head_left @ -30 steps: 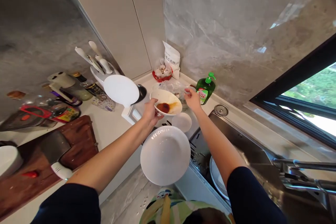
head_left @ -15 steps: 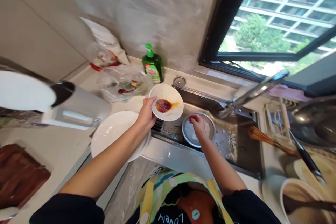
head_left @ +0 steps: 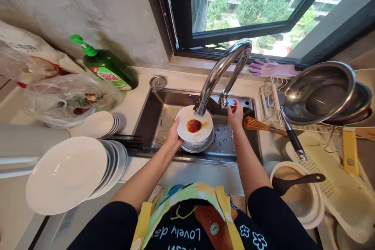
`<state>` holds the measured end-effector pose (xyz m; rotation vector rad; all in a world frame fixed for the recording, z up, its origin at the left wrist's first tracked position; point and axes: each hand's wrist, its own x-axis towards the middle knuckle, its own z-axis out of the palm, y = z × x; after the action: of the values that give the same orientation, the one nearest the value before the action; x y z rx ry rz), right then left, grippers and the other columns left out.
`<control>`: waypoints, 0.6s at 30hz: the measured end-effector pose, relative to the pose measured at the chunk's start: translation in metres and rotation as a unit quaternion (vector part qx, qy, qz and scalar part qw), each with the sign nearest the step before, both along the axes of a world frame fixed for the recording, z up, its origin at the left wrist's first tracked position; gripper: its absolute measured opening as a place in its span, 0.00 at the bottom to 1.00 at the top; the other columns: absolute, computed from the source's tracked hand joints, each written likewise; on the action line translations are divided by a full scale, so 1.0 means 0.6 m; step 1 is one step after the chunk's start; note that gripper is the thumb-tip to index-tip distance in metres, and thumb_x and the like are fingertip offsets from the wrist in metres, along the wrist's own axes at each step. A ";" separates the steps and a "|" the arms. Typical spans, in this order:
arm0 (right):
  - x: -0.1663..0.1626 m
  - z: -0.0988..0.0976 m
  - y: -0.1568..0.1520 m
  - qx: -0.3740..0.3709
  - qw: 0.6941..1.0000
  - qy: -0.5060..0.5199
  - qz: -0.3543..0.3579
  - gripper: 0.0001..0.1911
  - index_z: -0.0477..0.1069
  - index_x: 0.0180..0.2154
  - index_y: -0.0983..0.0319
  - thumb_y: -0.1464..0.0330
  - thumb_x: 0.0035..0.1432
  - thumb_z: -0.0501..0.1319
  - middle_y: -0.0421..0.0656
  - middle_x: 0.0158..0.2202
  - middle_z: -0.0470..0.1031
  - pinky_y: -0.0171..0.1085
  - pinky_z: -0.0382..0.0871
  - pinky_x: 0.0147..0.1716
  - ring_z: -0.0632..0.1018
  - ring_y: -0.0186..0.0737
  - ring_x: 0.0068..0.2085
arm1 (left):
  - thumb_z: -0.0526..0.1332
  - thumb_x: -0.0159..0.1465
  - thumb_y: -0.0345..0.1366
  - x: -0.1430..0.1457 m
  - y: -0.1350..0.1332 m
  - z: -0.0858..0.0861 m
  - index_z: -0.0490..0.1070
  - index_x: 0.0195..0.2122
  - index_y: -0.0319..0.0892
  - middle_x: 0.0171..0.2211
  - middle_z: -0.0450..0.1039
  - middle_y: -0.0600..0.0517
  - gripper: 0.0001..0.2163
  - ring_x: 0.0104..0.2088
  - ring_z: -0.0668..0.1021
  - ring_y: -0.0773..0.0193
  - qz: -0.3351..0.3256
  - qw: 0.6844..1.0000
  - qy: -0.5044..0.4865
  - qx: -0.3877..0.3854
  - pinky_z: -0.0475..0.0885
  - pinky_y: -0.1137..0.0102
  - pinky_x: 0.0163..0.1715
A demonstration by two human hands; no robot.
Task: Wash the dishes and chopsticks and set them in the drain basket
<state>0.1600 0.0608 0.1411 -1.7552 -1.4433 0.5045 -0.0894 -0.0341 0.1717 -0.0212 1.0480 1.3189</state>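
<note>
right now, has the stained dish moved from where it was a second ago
Yes: judged against the green soap bottle, the stained dish has gone from the bottle's left to its right, now over the sink, beneath the faucet.

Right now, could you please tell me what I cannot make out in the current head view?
All in the head view:
- Left hand: some fingers, hidden beneath the stained plate.
- Lower dish: most of its inside, covered by that plate.
- Right hand: whether it touches the tap; the gap is too small to judge.
- White packet: partly cut off by the left edge.
</note>
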 end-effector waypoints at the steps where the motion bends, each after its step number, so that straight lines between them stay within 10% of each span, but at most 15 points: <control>1: -0.001 0.001 0.020 -0.003 1.000 -0.008 0.019 0.20 0.70 0.49 0.65 0.62 0.58 0.56 0.50 0.46 0.72 0.36 0.67 0.41 0.71 0.35 0.32 | 0.60 0.62 0.46 0.002 0.002 -0.001 0.71 0.53 0.36 0.43 0.79 0.40 0.23 0.50 0.78 0.46 -0.006 1.000 -0.004 -0.002 0.70 0.53 0.55; 6: -0.008 -0.017 0.047 -0.003 0.998 -0.029 0.062 0.20 0.75 0.34 0.62 0.55 0.62 0.51 0.43 0.30 0.74 0.35 0.64 0.37 0.72 0.38 0.32 | 0.60 0.62 0.48 -0.003 0.009 -0.007 0.71 0.54 0.35 0.44 0.79 0.39 0.25 0.52 0.77 0.45 -0.041 0.999 -0.030 0.003 0.69 0.52 0.56; 18: -0.010 -0.019 0.015 0.019 0.998 -0.020 0.056 0.23 0.75 0.34 0.62 0.52 0.62 0.52 0.45 0.32 0.76 0.36 0.66 0.36 0.72 0.38 0.32 | 0.58 0.63 0.50 -0.017 0.017 -0.005 0.69 0.55 0.34 0.45 0.78 0.38 0.27 0.53 0.76 0.42 -0.033 0.997 -0.065 -0.014 0.69 0.50 0.56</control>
<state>0.1540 0.0696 0.1300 -1.6693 -1.5760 0.5009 -0.0995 -0.0238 0.1687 -0.0909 0.9493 1.2276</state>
